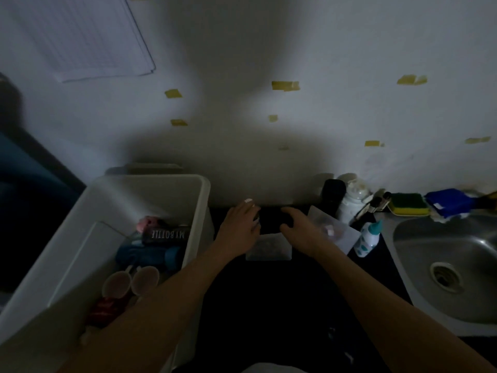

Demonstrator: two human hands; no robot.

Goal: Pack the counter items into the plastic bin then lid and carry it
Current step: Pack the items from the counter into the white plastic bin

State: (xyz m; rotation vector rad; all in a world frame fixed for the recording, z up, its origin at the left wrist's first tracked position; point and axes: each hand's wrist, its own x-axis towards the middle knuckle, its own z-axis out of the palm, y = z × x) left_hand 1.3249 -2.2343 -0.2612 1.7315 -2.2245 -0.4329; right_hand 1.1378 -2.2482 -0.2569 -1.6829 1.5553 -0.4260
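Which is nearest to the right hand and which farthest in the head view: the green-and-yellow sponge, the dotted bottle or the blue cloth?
From the right hand:
1. dotted bottle, just to its right.
2. sponge, farther right, by the wall.
3. blue cloth, right of the sponge.

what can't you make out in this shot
Head view, all dim:
Dark item between left hand and right hand: blends into the black counter; unidentifiable, grip unclear.
Plastic bin, near end: covered by the left forearm, cut off by the bottom edge.
Clear container contents: blurred.
Black bottle by the wall: label unreadable in shadow.
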